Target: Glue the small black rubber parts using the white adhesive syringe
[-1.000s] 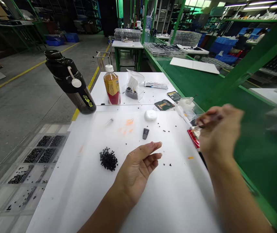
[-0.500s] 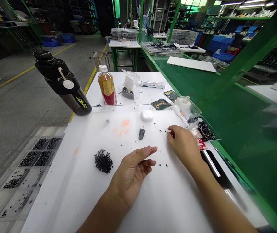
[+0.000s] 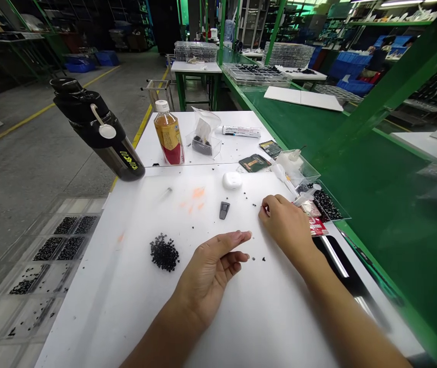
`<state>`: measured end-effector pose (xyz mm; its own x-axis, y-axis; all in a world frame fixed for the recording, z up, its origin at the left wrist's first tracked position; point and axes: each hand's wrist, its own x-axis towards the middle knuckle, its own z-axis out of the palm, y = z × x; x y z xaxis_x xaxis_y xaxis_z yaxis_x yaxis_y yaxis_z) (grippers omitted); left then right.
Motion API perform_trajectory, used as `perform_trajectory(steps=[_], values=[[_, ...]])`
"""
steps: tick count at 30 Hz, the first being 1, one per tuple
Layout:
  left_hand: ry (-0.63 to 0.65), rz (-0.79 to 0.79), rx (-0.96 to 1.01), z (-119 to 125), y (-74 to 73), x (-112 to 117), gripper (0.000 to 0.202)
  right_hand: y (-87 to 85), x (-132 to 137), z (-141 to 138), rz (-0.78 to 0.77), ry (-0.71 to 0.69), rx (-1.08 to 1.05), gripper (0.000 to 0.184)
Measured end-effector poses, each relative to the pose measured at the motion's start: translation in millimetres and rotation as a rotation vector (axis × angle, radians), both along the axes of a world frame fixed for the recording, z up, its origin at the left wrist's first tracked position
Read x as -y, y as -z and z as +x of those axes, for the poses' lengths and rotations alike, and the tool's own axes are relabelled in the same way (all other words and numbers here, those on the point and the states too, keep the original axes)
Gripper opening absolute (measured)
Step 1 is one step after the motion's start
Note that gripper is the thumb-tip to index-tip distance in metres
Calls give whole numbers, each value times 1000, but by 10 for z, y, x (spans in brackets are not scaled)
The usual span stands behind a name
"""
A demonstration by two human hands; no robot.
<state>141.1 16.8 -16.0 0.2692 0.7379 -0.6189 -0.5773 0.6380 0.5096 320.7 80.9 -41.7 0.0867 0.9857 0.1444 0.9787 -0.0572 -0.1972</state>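
My left hand [image 3: 208, 278] is held above the white tabletop [image 3: 126, 317], thumb and forefinger pressed together and the other fingers curled; anything in that pinch is too small to make out. Further right, my right hand [image 3: 285, 225] rests low on the table, its fingertips closed on a tiny black part [image 3: 267, 208] that barely shows. Several loose black parts lie around the hands, among them a ring-like one [image 3: 253, 258]. To the left of my left hand is a pile of small black parts [image 3: 164, 253]. A dark grey tapered piece [image 3: 224, 210] lies beyond both hands.
A black bottle [image 3: 101, 133], a drink bottle [image 3: 169, 135] and a white case [image 3: 232, 180] stand on the table. At right are a clear tray of black parts [image 3: 327, 203] and a dark phone-like slab [image 3: 333, 255]. Compartmented trays [image 3: 55, 266] sit lower left.
My right hand has shifted slightly left, and its fingertips now cover the spot where a tiny black part lay. My left hand has barely moved.
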Motion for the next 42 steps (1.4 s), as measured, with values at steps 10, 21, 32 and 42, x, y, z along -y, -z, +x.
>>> perform_trajectory(steps=[10,21,32,42], values=[[-75,92,85,-70,9,-58,11,-288,350,-234,102,-407,-937,7],[-149,157,-15,-127,-3,-93,10,-165,375,-304,409,-661,-585,24],[-73,206,-77,-105,-13,-60,18,-225,356,-292,86,-418,-999,3],[-51,224,-90,-142,-39,-73,15,-223,402,-285,429,-698,-550,26]])
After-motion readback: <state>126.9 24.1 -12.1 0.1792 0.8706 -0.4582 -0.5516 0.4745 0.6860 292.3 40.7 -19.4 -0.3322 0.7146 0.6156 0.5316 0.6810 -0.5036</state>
